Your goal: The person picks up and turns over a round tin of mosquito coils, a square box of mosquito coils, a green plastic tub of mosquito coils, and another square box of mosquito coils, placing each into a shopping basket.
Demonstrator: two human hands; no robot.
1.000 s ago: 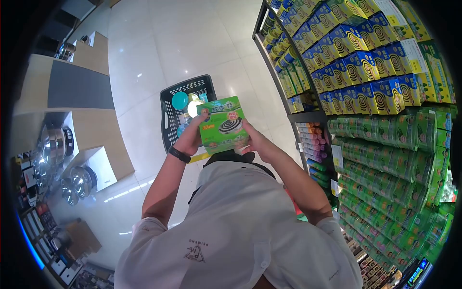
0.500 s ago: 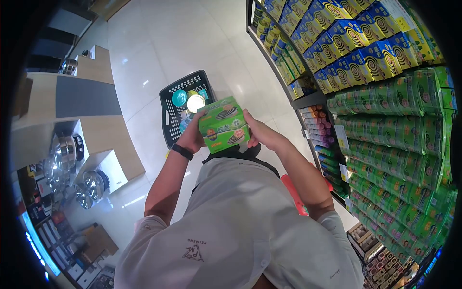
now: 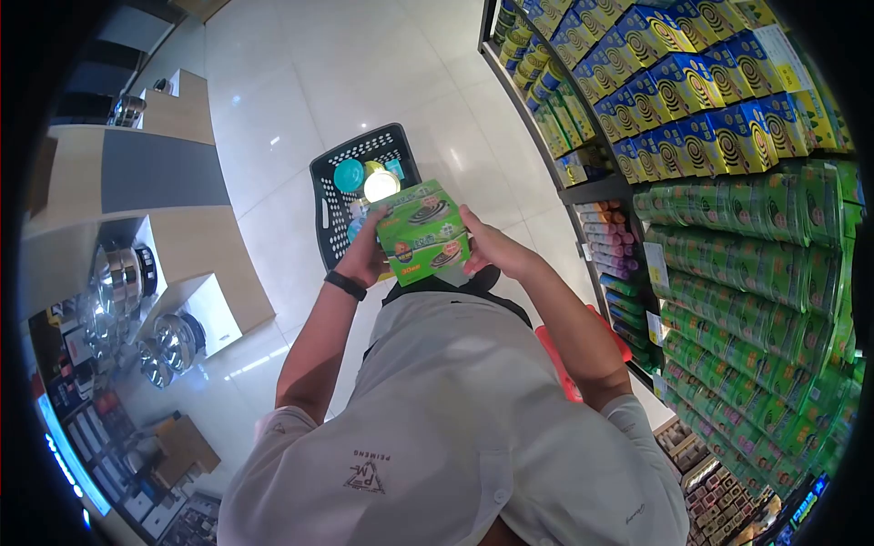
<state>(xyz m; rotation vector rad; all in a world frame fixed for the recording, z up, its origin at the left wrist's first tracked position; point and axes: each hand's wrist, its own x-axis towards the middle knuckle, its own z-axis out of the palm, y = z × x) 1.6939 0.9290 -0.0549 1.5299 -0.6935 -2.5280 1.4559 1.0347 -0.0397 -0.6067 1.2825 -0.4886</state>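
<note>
Between my two hands is a green box (image 3: 424,232) with dark coil pictures on its faces, held in front of my body. My left hand (image 3: 365,255), with a black band on the wrist, is closed on the box's left side. The box's right side is gripped by my right hand (image 3: 492,244). Just beyond the box, a dark basket (image 3: 325,187) with perforated walls holds a teal round item (image 3: 350,176), a bright white-topped container (image 3: 381,185) and other items. The box hides the basket's near right part.
On the right, shelves carry blue and yellow coil boxes (image 3: 696,136), green packs (image 3: 742,264) and coloured cylinders (image 3: 608,238). Wooden display blocks (image 3: 182,246) with metal pots (image 3: 177,338) stand at left. A red object (image 3: 566,364) lies beside my right forearm.
The basket and the shelves have shifted slightly right in the view. My hands still hold the green box, which is nearly in the same place and slightly turned.
</note>
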